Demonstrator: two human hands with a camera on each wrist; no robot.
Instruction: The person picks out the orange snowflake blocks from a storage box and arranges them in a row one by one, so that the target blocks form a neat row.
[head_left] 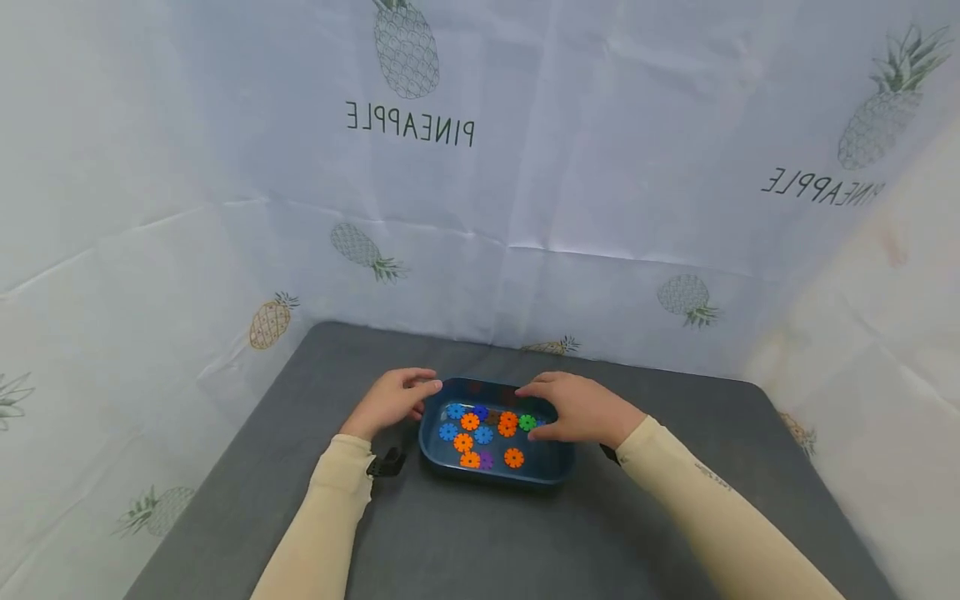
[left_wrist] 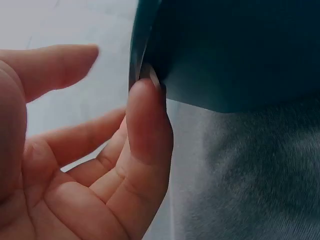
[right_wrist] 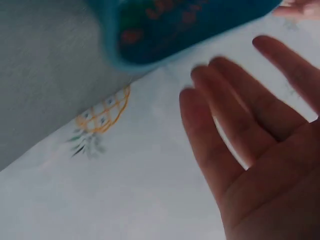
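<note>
1. Tray, dark blue, on grey surface; notched discs inside.
2. Left hand: fingers loosely bent, at tray's left rim.
3. Right hand: fingers parted, over right end.

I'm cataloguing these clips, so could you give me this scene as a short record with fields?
surface: gray table
container: dark blue tray, on the table
contents: flower-shaped discs, mainly orange and blue, plus green and purple
left hand: at the tray's left end, fingers at its edge
right hand: at the tray's right end, fingers parted, no disc held
backdrop: pale cloth printed with pineapples
</note>
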